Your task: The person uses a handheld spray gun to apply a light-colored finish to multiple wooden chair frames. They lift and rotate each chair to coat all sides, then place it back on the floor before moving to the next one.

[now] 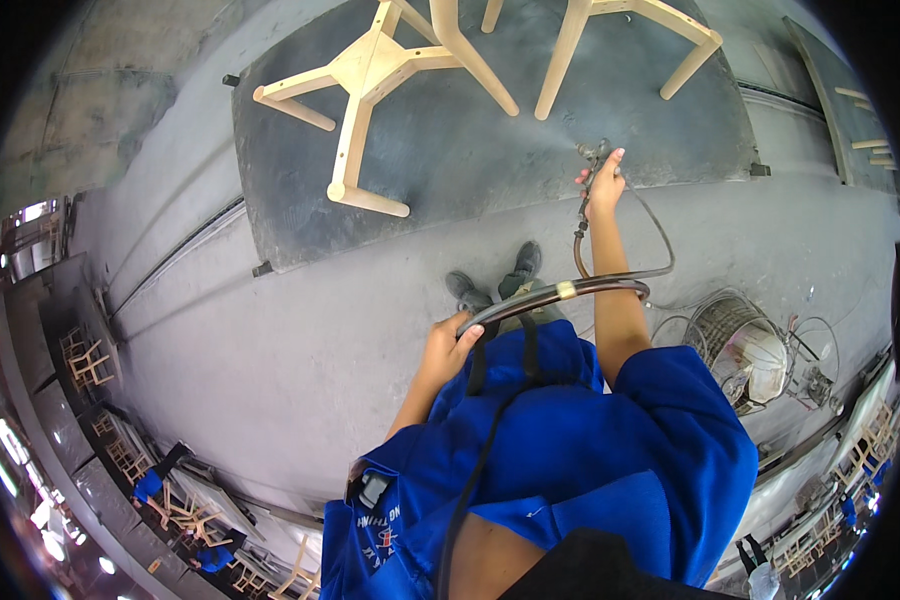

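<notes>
Spray gun (592,152) was in the right grip (605,185), in front of the near edge of the dark surface (470,170) as seen from above, its nozzle turned toward the left. The right grip was wrapped around the gun, with the thumb up. A faint haze hung just left of the nozzle. The left grip (453,345) was wrapped around the hoses (515,302), low in front of the body. From there the hoses ran right, past a yellow band (567,290), and crossed the right forearm; a thinner hose looped near the gun.

The left frame (365,65), of pale wood, rested on the surface, apart from the gun. The right frame (565,60) stood nearer the gun, cut off by the upper rim of the view.

Two dark shoes (525,262) stood on the grey floor (270,360). To the right was a basket (715,325) with a pale bag (755,360) in it. A blue shirt (570,460) covered the person's body. Far off at lower left, co-workers (150,485) in blue were near more wooden frames (185,510)
</notes>
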Demonstrator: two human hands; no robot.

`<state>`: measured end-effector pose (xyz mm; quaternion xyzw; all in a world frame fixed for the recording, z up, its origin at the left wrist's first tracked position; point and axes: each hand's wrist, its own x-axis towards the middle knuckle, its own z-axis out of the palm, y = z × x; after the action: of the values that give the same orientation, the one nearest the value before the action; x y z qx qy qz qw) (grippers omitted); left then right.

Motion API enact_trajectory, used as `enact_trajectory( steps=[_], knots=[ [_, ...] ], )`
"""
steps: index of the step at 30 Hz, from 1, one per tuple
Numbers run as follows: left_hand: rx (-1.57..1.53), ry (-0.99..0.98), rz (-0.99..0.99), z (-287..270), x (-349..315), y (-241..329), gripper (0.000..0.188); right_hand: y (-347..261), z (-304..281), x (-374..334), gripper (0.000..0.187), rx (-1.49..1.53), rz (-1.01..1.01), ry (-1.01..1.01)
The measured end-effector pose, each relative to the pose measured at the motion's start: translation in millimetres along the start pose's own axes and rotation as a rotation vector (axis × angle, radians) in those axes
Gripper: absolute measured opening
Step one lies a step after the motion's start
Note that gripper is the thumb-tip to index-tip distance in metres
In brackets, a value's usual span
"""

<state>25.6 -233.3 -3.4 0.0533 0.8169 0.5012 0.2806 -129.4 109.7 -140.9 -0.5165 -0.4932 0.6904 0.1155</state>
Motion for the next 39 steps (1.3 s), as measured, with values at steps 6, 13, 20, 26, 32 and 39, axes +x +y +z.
enact_trajectory(
  steps=[6, 13, 20, 26, 32, 39],
  knots=[
    [0.06, -0.085, 0.07, -22.5, -3.8, 39.1, 0.033, -31.9, 1.7, -72.3, 0.086, 0.341, 0.052, -0.377],
    [0.036, -0.154, 0.091, -61.1, -19.3, 30.1, 0.038, -17.1, 26.5, -138.1, 0.094, 0.197, 0.039, -0.446],
    [0.007, -0.316, 0.119, -106.1, -29.8, -4.4, 0.041, 24.5, 55.6, -201.3, 0.095, 0.164, 0.085, -0.594],
    [-0.001, -0.381, 0.075, -132.7, -32.2, -33.0, 0.036, 65.4, 75.5, -234.5, 0.098, 0.296, 0.231, -0.777],
    [-0.031, -0.36, -0.045, -158.0, -32.5, -64.9, 0.033, 174.4, 119.4, -217.4, 0.092, 0.037, 0.347, -0.55],
    [-0.097, -0.329, -0.191, -189.3, -17.0, -113.9, 0.029, 275.9, 127.9, -164.0, 0.08, -0.037, 0.365, -0.211]
  ],
)
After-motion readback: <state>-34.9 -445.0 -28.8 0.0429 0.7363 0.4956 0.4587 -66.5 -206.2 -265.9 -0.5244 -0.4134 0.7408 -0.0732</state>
